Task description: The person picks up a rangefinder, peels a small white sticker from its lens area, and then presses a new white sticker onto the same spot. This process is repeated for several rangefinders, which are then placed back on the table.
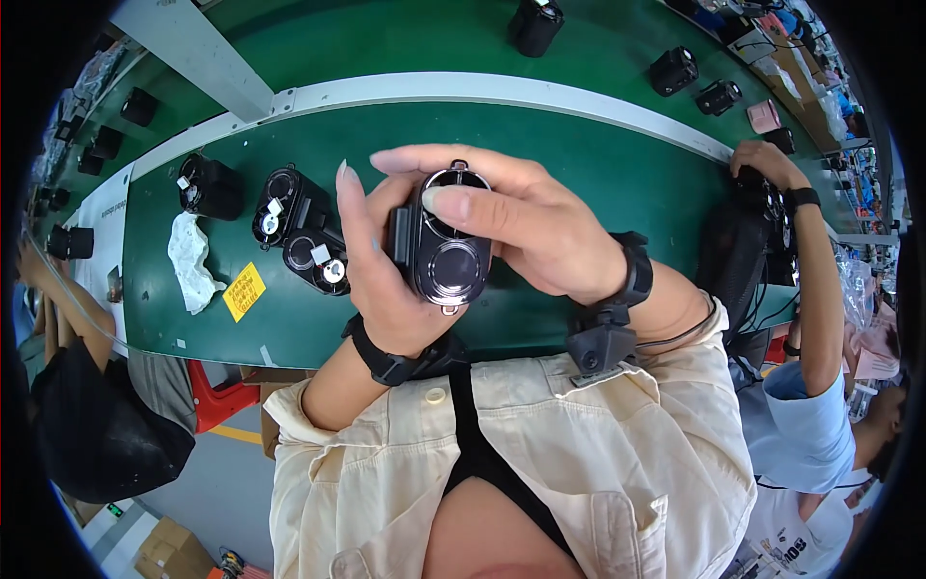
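Note:
A glossy black oval device (pixel 450 265) with two round silver-rimmed parts on its face is held up between my hands, over the near middle of the table. My left hand (pixel 381 280) cradles it from the left and below, with the thumb standing away from it. Curled around its far end and right side is my right hand (pixel 550 212), its thumb resting on the upper round part. Fingers behind the device are partly hidden. Left of my hands on the table lie two similar black housings (pixel 307 198) (pixel 304 262), each with white pieces on top.
Another black housing (pixel 214 188), a crumpled white cloth or wrap (pixel 193 261) and a yellow note (pixel 244 292) lie farther left on the green table (pixel 598 145). A white metal bar (pixel 405 87) crosses behind. Co-workers' arms reach in at both sides, one hand (pixel 767 162) by a black bag (pixel 733 246).

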{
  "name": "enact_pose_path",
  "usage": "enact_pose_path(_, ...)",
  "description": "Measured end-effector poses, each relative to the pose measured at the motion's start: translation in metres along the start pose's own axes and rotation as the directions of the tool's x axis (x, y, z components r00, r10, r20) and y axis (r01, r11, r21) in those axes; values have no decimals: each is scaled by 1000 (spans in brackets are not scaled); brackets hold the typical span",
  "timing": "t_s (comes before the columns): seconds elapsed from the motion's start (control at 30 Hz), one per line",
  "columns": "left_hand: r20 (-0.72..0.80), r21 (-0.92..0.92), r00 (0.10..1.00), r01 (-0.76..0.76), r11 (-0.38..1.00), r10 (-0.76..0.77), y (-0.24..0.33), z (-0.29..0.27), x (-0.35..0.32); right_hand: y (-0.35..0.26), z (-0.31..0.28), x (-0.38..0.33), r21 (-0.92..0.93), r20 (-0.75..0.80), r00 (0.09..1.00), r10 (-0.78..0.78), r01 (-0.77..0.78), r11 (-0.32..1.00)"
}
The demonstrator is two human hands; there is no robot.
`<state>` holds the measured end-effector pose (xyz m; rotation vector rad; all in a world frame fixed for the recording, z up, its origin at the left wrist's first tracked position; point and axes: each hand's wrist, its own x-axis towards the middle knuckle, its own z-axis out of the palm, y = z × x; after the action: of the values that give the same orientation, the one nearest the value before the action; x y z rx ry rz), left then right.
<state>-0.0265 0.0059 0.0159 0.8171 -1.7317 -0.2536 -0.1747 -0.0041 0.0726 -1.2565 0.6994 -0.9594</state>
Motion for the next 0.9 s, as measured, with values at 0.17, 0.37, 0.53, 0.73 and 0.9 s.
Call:
enact_pose_path(0.17,21,-52,1000,-19,998,20,-5,-2,-3,2,5,-3,217,17,998,64,-66,974)
enact_pose_path(0.37,-14,-9,1000,25,1000,-25,2,0,-1,-2,3,1,255,53,997,59,-70,964)
enact_pose_path(0.53,-8,52,999,-30,998,31,5,-2,2,7,7,-2,105,42,998,-51,47,993)
enact_pose_path(0.73,-24,16,1000,-3,1000,4,4,2,0,11,7,-6,57,-50,997,-61,64,996)
enact_pose_path(0.9,-22,48,999,-46,998,48,-1,0,-4,6,4,-2,66,24,998,-52,50,997)
